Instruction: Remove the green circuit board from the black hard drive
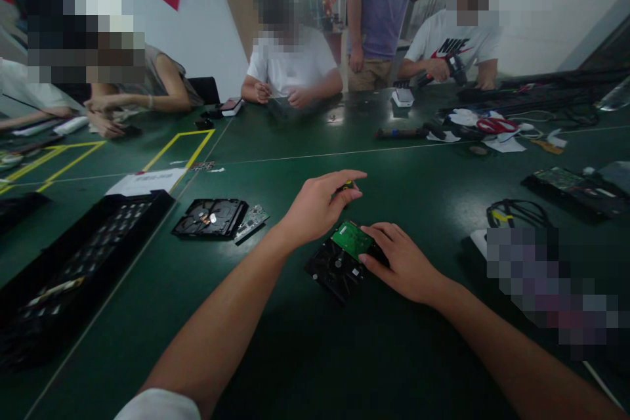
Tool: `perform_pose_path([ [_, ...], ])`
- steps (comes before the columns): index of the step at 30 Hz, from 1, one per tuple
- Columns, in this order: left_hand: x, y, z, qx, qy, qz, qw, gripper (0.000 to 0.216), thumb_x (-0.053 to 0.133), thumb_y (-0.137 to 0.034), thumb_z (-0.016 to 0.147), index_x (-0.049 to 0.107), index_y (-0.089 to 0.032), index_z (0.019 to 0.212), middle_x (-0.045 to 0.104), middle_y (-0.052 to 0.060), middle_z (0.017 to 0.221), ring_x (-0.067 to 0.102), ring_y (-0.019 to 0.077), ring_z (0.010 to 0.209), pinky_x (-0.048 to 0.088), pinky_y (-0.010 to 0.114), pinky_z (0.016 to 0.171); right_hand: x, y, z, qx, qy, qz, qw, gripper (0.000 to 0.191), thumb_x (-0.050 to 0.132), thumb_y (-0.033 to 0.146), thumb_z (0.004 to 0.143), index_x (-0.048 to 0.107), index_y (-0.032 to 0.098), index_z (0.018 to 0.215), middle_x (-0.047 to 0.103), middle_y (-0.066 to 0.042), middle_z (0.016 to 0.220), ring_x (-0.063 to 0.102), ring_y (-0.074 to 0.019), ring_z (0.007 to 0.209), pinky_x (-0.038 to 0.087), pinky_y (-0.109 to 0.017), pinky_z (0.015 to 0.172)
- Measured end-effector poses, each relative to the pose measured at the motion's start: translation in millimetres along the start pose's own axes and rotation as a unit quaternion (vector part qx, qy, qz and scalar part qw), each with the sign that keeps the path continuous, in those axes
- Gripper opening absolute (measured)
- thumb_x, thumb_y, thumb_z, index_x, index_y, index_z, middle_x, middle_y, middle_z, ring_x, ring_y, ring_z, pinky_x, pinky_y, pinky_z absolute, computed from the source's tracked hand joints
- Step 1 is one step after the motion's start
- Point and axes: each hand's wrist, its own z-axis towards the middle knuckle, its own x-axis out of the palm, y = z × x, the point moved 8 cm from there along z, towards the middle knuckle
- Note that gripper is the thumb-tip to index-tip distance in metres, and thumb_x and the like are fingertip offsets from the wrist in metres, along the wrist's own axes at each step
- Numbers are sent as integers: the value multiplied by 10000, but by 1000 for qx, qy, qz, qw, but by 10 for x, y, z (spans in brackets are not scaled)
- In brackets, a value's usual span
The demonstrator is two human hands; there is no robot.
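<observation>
Hard drive point(337, 265) with a green circuit board point(348, 240) is lying on the table point(418, 190), the right hand point(401, 266) grasping its right side. Just beyond it, the left hand point(319, 200) is pinching a mostly hidden yellow object point(348, 184); an opened drive point(207, 218) is resting farther left.
</observation>
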Motion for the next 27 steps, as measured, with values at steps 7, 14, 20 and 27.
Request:
perform_pose_path([
  [7, -13, 39, -11, 1, -11, -3, 1000, 330, 621, -277, 1013, 674, -218, 1333, 766, 62, 1137, 723, 184, 972, 581, 303, 873, -18, 5, -1, 0, -3, -2, 1000, 496, 543, 471, 1026, 532, 206, 1445, 616, -155, 1308, 585, -326, 1186, 500, -552, 1035],
  [14, -16, 0, 4, 10, -48, 70, 996, 303, 680, -335, 988, 709, -230, 1271, 771, 57, 1169, 731, 199, 963, 567, 337, 914, -12, -3, -3, -1, 1, -3, 1000, 505, 533, 475, 1028, 531, 207, 1457, 611, -160, 1318, 582, -326, 1189, 496, -556, 1031],
  [20, -70, 49, -10, -13, -64, 67, 996, 305, 691, -352, 977, 715, -226, 1254, 776, 52, 1121, 725, 188, 908, 578, 314, 852, -13, -6, -1, 4, 2, -4, 1000, 503, 523, 485, 1032, 537, 206, 1450, 613, -160, 1322, 583, -328, 1190, 497, -559, 1024],
  [27, 92, 27, -23, -14, 25, -50, 998, 357, 575, -272, 1023, 643, -245, 1372, 746, 49, 1152, 716, 160, 913, 588, 234, 704, -2, 6, -5, -1, 6, -3, 1000, 494, 532, 468, 1034, 528, 194, 1445, 605, -156, 1310, 572, -317, 1181, 496, -545, 1026],
])
